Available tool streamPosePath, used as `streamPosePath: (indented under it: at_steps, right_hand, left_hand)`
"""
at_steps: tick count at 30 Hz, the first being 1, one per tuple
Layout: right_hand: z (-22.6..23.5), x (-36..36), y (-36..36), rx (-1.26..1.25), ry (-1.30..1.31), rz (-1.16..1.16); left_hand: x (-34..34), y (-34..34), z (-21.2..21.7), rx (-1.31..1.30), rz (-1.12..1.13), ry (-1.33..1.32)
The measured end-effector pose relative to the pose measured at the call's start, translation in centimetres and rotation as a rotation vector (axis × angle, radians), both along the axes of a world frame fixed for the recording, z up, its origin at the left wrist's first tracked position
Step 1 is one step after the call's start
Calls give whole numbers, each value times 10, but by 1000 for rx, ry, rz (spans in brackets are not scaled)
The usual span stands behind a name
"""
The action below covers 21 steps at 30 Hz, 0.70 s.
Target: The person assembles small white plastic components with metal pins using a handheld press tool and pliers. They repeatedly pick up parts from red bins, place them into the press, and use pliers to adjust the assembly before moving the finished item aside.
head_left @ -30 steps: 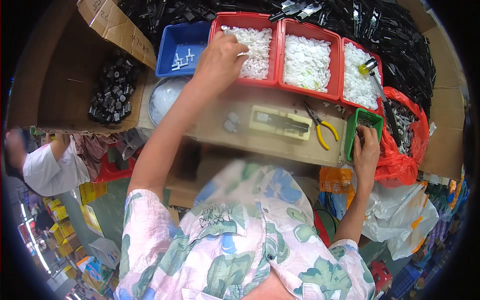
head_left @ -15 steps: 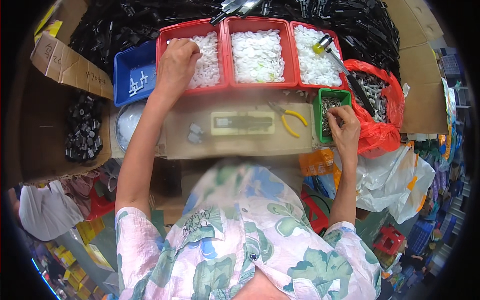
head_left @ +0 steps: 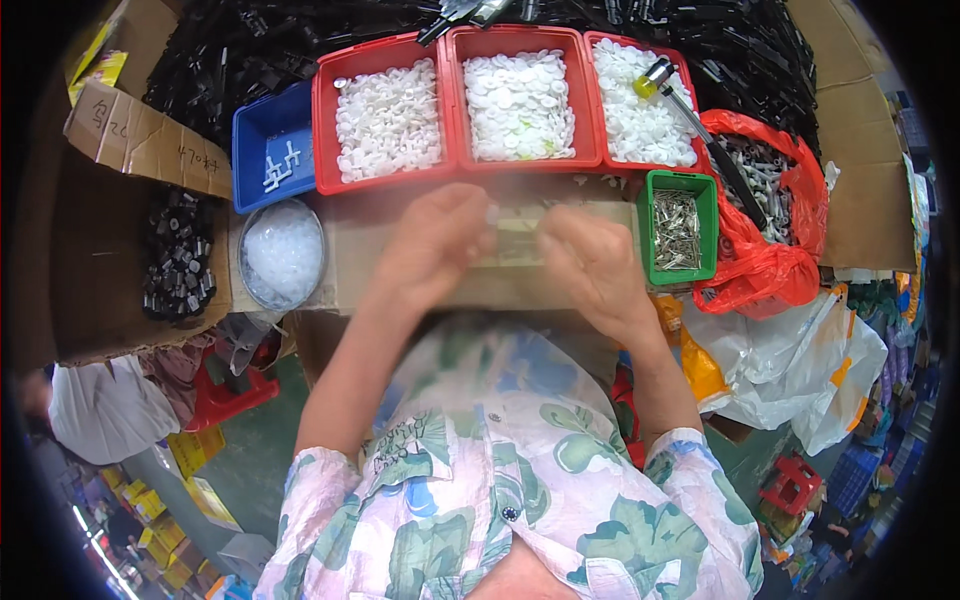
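Observation:
Both my hands are over the middle of the work board (head_left: 350,240), smeared by motion. My left hand (head_left: 435,240) has its fingers drawn together, with a small pale bit at the fingertips, seemingly a white plastic part. My right hand (head_left: 595,262) is curled into a pinch facing it; whatever lies in those fingers is too blurred to make out. Between the hands a cream block (head_left: 518,215) shows in part. The yellow-handled pliers and small grey pieces seen earlier are hidden behind the hands.
Three red bins (head_left: 455,165) of white plastic parts line the back. Left stand a blue bin (head_left: 240,165) and a clear bowl (head_left: 283,255) of translucent pieces. Right are a green bin (head_left: 708,230) of metal pins, a red bag (head_left: 765,275) and a yellow-tipped tool (head_left: 735,185).
My left hand has left the left red bin and come down toward the middle. My right hand has left the green bin and moved left, so the two hands now face each other.

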State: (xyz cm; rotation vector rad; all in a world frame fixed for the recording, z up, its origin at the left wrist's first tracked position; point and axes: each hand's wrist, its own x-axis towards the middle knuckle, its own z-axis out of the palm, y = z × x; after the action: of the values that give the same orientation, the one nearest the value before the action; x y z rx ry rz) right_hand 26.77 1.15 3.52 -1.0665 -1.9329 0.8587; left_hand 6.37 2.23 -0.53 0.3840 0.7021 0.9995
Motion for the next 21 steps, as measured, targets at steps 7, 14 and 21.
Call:
streamPosePath:
  at_steps: [7,14,21]
  right_hand:
    - [0,-17,5,-110,11,76]
    - [-2,-16,7,-164,-33,121]
    - [1,-14,8,-182,-24,155]
  left_hand:
    - [1,-15,-10,-41,40,-50]
    - [-8,-16,-11,15,-26,88]
    - [-8,-17,-11,14,-47,87]
